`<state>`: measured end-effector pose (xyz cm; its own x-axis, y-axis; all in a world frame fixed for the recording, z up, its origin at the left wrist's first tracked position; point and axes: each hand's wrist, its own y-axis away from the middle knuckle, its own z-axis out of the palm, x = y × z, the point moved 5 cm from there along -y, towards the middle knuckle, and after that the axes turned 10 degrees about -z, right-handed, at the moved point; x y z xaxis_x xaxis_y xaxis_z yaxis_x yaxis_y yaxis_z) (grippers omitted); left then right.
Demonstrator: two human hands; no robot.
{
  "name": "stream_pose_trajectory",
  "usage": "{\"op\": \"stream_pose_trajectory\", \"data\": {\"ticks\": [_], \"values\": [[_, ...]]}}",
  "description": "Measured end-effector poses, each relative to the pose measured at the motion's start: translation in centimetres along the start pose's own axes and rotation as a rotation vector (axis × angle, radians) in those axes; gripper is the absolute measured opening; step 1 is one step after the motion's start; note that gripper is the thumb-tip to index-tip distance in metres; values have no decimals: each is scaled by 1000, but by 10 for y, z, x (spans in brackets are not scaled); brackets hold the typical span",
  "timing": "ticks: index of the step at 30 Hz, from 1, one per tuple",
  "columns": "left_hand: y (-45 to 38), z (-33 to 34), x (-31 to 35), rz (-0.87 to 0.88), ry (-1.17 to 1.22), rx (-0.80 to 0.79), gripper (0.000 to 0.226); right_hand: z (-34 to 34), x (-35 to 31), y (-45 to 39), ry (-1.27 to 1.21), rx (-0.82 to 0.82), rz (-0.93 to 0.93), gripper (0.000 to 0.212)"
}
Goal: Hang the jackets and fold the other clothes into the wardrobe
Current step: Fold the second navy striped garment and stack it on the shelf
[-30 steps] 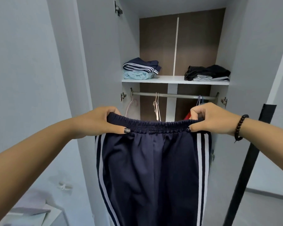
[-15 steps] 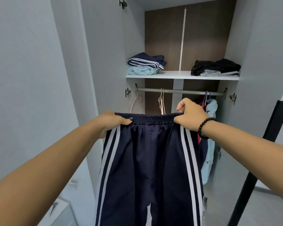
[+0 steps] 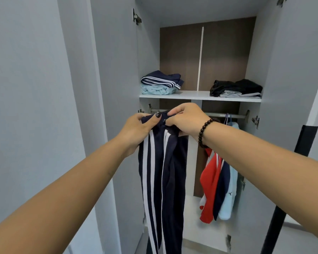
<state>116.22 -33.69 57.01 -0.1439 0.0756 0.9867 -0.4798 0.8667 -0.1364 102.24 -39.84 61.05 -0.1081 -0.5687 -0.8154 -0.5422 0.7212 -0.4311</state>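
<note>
My left hand [image 3: 136, 129] and right hand [image 3: 186, 120] meet at the waistband of the navy track pants [image 3: 162, 171], fingers curled and pinching it, the two halves folded together. The pants hang straight down in front of the open wardrobe [image 3: 292, 70], long axis vertical, waistband up, white stripes running lengthwise. They cover the left part of the rail [image 3: 226, 114]. Farther right on it hang a red jacket [image 3: 209, 180], a navy one and a light blue jacket [image 3: 229, 189]. On the shelf [image 3: 196, 95] above lie two folded piles [image 3: 162, 82].
</note>
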Motion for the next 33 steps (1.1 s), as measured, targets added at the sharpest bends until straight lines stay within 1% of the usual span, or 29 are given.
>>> {"op": "stream_pose_trajectory", "data": {"ticks": [3, 5, 6, 7, 8, 9, 11, 13, 15, 17, 19, 21, 24, 28, 31, 33], "values": [[9, -4, 17, 119, -88, -50, 65, 3, -20, 1, -171, -52, 39, 10], [14, -9, 26, 166, -113, -100, 70, 4, -32, 2, -333, -102, 47, 19], [15, -12, 30, 187, -135, -113, 73, 4, -38, 3, -369, -131, 35, 25], [17, -16, 34, 199, -171, -114, 77, 5, -42, 2, -350, -162, 5, 32], [19, -20, 37, 203, -210, -110, 81, 4, -46, 0, -253, -189, -49, 37], [21, -24, 40, 202, -228, -110, 80, 2, -49, -1, -84, -212, -130, 40], [23, -30, 41, 202, -208, -135, 71, -1, -54, -3, 264, -253, -316, 46], [26, -34, 38, 195, -181, -135, 64, -1, -50, -3, 494, -277, -448, 54], [28, -40, 29, 173, -121, -110, 61, 2, -36, -1, 647, -265, -540, 62], [28, -45, 17, 152, -63, -101, 60, 6, -15, 3, 685, -241, -537, 68], [29, -48, 1, 132, -37, -117, 60, 9, 6, 7, 649, -257, -471, 64], [29, -50, -19, 100, -29, -141, 58, 15, 23, 11, 608, -286, -435, 50], [28, -54, -57, 19, -32, -178, 56, 29, 49, 24, 625, -290, -449, 31], [28, -60, -123, -83, -61, -210, 56, 58, 89, 46, 682, -417, -377, 22], [29, -61, -176, -171, -105, -266, 43, 77, 122, 60, 663, -502, -315, 24], [29, -60, -209, -244, -113, -332, 31, 90, 151, 70, 605, -544, -261, 16]]}}
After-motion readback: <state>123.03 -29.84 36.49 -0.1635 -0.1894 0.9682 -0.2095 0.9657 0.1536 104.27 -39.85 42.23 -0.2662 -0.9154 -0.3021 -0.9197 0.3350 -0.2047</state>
